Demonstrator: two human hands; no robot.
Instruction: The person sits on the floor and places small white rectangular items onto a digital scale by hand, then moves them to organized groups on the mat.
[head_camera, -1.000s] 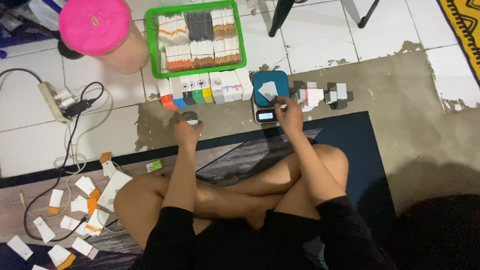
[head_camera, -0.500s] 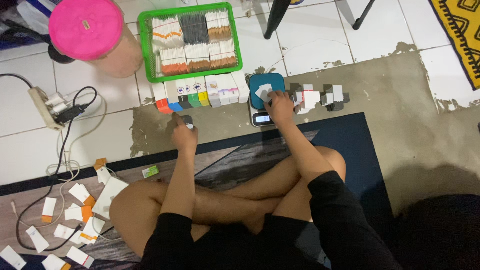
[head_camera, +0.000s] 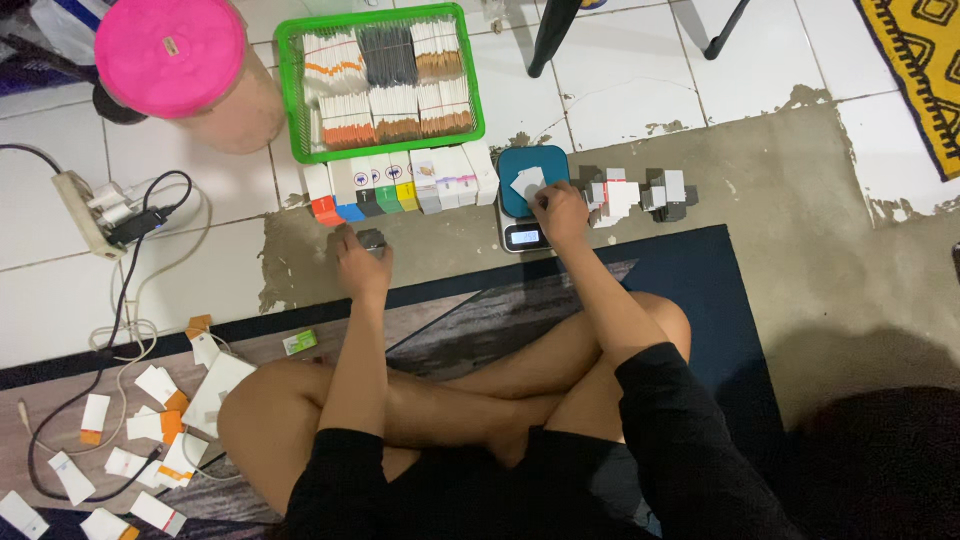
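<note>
One green basket (head_camera: 383, 152) holds six stacks of packets. One row of small boxes (head_camera: 400, 185) stands below it, about nine, exact count uncertain. One digital scale (head_camera: 530, 200). One pink-lidded jar (head_camera: 190, 70). One power strip (head_camera: 85, 212). Two hands: left hand (head_camera: 358, 262), right hand (head_camera: 558, 212).

A pink-lidded jar (head_camera: 185, 70) stands beside a green basket (head_camera: 382, 148) of packets.
</note>
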